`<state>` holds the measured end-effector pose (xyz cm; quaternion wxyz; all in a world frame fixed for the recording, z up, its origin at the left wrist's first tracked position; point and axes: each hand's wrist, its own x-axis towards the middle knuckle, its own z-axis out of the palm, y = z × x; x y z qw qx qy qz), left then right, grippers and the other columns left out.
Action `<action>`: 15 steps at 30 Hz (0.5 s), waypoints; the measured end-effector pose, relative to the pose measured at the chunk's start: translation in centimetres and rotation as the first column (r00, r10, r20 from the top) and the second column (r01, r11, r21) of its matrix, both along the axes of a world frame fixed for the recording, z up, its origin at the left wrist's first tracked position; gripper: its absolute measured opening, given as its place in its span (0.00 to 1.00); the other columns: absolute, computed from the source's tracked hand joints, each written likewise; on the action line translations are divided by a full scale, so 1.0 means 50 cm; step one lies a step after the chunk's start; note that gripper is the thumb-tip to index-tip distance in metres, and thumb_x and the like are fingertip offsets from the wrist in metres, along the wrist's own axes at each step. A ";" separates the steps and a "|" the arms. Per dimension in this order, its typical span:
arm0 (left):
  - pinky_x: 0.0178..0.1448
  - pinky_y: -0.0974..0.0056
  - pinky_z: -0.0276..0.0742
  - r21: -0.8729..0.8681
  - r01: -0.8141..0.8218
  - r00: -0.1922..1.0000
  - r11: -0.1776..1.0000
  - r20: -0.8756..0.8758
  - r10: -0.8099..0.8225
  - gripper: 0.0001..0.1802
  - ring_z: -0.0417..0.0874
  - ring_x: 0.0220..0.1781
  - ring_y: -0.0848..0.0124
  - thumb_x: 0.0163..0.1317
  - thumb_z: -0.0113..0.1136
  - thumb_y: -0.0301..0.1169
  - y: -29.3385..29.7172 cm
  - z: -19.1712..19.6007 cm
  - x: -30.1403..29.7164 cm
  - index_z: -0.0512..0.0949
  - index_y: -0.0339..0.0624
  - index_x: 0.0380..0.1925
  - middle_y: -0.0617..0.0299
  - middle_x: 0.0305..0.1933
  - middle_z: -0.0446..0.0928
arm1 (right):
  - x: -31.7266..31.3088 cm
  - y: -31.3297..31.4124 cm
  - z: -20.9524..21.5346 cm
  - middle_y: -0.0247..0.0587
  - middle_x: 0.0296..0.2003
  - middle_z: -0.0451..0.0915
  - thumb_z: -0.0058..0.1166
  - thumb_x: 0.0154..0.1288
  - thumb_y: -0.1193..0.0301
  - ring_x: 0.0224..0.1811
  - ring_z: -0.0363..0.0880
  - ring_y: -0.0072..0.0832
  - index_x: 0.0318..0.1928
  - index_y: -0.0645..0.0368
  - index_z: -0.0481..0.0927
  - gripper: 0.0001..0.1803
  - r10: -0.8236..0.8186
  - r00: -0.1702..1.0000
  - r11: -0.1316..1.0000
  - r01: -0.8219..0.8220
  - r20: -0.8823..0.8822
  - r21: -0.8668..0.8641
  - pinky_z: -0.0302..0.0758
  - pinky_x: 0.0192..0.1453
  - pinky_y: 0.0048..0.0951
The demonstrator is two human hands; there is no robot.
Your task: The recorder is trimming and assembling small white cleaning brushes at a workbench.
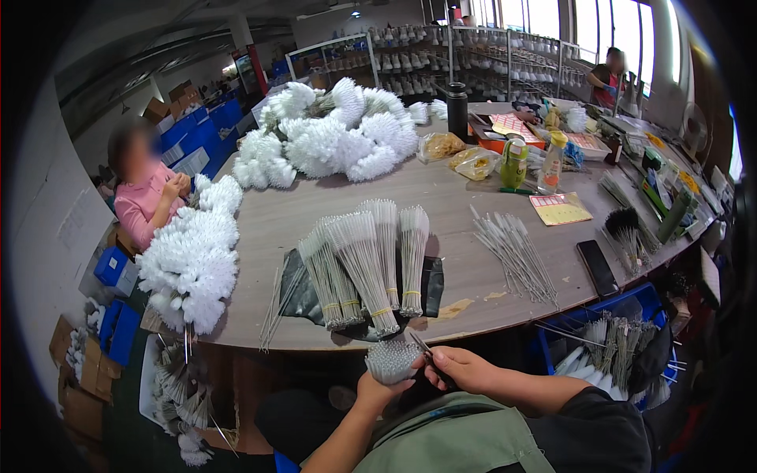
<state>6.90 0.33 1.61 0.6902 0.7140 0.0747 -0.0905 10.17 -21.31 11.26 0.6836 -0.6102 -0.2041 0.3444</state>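
My left hand is closed round a bundle of thin wire brushes, whose pale ends face up in front of my apron. Beside it, my right hand grips a slim dark metal hand tool; its tip points up and left near the bundle's edge, and I cannot make out its exact kind. On the table just beyond lie several tied bundles of wire brushes, with white bristle ends away from me and yellow bands round the near ends. They rest partly on a black sheet.
Loose wire brushes and a phone lie to the right on the table. White brush piles cover its far side. A blue crate stands low right. A person in pink works at the left.
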 end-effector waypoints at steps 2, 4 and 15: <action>0.50 0.65 0.76 -0.066 -0.023 1.000 0.998 0.010 0.024 0.32 0.79 0.48 0.69 0.38 0.73 0.18 -0.007 -0.009 -0.002 0.74 0.36 0.49 0.60 0.48 0.77 | 0.000 -0.004 -0.010 0.34 0.31 0.70 0.26 0.75 0.52 0.30 0.67 0.19 0.53 0.65 0.69 0.28 -0.017 0.999 1.000 0.018 0.041 -0.012 0.68 0.38 0.22; 0.51 0.64 0.76 -0.135 -0.031 0.999 0.990 0.014 0.033 0.32 0.79 0.48 0.69 0.38 0.73 0.17 -0.019 -0.012 -0.008 0.74 0.36 0.49 0.61 0.47 0.77 | -0.005 -0.003 -0.017 0.34 0.31 0.70 0.27 0.75 0.53 0.31 0.67 0.19 0.53 0.65 0.69 0.28 -0.060 0.998 0.998 0.059 0.031 0.006 0.68 0.39 0.21; 0.49 0.60 0.73 0.217 -0.077 0.884 0.973 0.467 -0.033 0.18 0.80 0.44 0.63 0.48 0.67 0.28 -0.018 -0.009 -0.032 0.79 0.40 0.41 0.59 0.41 0.79 | -0.034 0.047 -0.065 0.34 0.26 0.71 0.59 0.60 0.62 0.28 0.70 0.22 0.49 0.58 0.71 0.21 -0.202 0.845 0.958 0.276 0.496 -0.081 0.71 0.34 0.25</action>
